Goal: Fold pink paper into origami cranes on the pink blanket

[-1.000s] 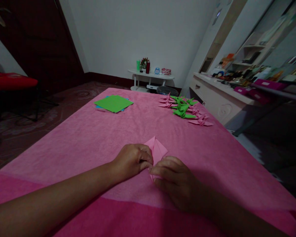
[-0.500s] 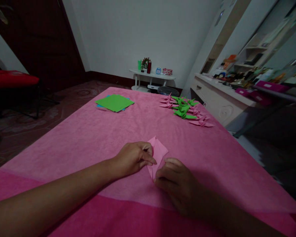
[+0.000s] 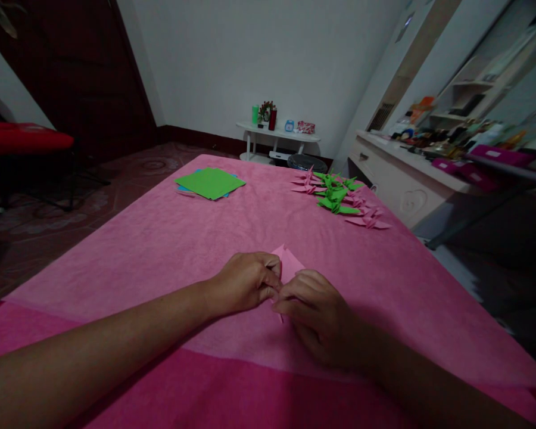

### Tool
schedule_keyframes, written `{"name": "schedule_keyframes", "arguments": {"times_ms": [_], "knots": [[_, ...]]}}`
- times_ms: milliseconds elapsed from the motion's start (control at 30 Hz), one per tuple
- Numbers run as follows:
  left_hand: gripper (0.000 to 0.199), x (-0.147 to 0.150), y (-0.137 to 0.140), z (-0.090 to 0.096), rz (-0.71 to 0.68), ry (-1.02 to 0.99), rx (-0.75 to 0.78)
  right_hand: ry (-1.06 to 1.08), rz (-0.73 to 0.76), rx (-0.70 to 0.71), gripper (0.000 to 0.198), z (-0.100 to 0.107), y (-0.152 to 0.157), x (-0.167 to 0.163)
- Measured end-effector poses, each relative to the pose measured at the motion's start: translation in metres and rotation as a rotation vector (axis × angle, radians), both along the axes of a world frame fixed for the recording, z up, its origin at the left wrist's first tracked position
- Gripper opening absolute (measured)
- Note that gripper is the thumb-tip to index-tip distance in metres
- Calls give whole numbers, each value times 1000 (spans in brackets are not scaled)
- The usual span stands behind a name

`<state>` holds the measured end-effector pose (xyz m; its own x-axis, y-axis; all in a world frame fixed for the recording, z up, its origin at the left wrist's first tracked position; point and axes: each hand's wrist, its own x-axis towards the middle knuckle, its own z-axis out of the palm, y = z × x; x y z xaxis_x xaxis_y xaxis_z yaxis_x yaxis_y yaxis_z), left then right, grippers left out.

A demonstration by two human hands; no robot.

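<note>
A partly folded piece of pink origami paper point(image 3: 289, 262) lies on the pink cloth, its pointed tip facing away from me. My left hand point(image 3: 249, 280) is closed on its left edge, thumb and fingers pinched together. From the right, my right hand point(image 3: 315, 313) closes over the middle of the paper, its fingertips meeting those of the left. Both hands cover much of the paper, so the crease between them is hidden. A small lower point of it shows beneath the right fingers.
Several folded pink cranes point(image 3: 368, 221) and green cranes point(image 3: 335, 202) stand at the far right of the cloth-covered table point(image 3: 129, 256). Square paper sheets point(image 3: 211, 182), green on top, are stacked at the far left. A cluttered dresser point(image 3: 397, 170) stands to the right.
My right hand has moved up and left from the paper's lower corner to its middle, against my left fingertips. The lower part of the paper now shows less.
</note>
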<state>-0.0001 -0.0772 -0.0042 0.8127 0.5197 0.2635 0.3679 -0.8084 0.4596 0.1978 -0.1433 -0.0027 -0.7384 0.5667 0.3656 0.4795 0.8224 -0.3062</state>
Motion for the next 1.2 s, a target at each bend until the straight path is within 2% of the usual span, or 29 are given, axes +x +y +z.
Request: {"name": "schedule_keyframes", "arguments": {"times_ms": [533,1200], "knots": [[15,-3,5,-4,-98,-66,-79,-47,-19,38,36,-2,-1,-2],[15,-4,6,0,-100,-25,-80,-44,-27,3,24,3,1,-2]]}}
